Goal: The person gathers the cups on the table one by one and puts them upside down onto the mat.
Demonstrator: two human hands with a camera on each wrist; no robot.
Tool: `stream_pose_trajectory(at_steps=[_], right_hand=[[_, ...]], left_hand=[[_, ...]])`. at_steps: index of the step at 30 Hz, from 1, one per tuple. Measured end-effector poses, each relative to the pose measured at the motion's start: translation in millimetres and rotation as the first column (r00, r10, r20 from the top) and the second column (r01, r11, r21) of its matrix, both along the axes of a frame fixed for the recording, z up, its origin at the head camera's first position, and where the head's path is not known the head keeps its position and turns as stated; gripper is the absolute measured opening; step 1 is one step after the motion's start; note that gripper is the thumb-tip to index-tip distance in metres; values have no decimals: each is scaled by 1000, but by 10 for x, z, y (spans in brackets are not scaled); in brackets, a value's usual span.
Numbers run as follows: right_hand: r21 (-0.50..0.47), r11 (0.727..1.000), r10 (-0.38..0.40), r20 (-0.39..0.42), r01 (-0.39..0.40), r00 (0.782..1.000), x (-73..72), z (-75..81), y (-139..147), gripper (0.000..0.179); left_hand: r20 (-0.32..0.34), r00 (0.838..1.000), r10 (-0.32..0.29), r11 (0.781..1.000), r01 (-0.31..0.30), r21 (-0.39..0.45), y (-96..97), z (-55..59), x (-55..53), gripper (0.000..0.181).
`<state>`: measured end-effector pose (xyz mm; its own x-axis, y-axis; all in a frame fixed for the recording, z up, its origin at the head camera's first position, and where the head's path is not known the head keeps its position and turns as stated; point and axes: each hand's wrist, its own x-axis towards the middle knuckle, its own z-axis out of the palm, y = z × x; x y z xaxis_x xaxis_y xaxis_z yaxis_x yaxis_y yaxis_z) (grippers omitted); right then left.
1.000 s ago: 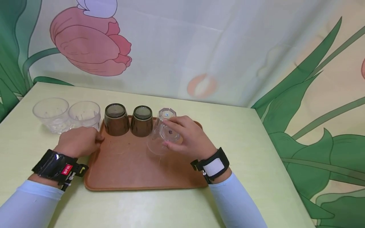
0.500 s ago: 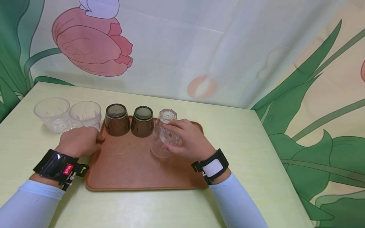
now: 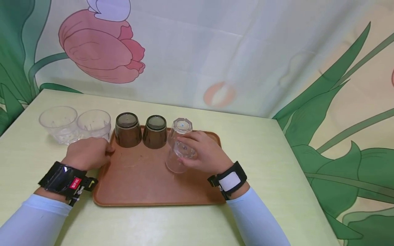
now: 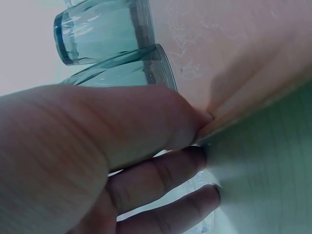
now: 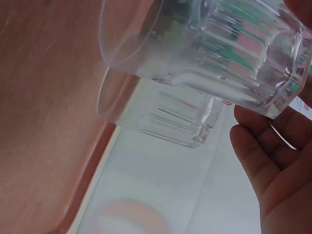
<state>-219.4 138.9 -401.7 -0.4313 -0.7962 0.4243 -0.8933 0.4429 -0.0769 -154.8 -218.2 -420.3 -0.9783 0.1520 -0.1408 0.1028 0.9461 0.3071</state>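
My left hand pinches the left rim of a brown tray; in the left wrist view the thumb lies on top and the fingers reach below the edge. My right hand holds a clear tumbler upside down by its base, thumb and fingers around the faceted bottom. The tumbler's mouth is close over the tray. Behind it another clear tumbler stands inverted at the tray's back, partly overlapped in the head view. In the right wrist view both tumblers show, the held one nearer.
Two dark smoky tumblers stand inverted along the tray's back left. Two clear plastic cups stand mouth up on the pale table, left of the tray. A flower-printed curtain hangs behind the table.
My right hand has moved slightly down and towards me with the clear tumbler, which has gone from tilted to nearly upright. The left hand stays on the tray rim.
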Motion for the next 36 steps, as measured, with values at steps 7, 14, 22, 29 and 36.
stream_pose_trajectory(at_steps=[7, 14, 22, 29, 36], right_hand=[[17, 1000, -8, 34, 7, 999, -26, -54, -14, 53], [43, 999, -30, 62, 27, 998, -56, -112, -33, 52], [49, 998, -55, 100, 50, 994, -33, -96, -52, 53], [10, 999, -45, 94, 44, 995, -27, -60, -48, 53], [-41, 998, -34, 64, 37, 997, -26, 26, -34, 50]], left_hand=[[5, 1000, 6, 1000, -6, 4, 0, 8, -4, 20], [8, 1000, 13, 1000, -13, -4, -3, -7, -11, 19], [-11, 1000, 12, 1000, -12, -9, -10, -12, 0, 18], [-3, 1000, 13, 1000, -13, -7, -1, -12, 0, 12], [-17, 1000, 3, 1000, -3, -6, -1, -10, 13, 17]])
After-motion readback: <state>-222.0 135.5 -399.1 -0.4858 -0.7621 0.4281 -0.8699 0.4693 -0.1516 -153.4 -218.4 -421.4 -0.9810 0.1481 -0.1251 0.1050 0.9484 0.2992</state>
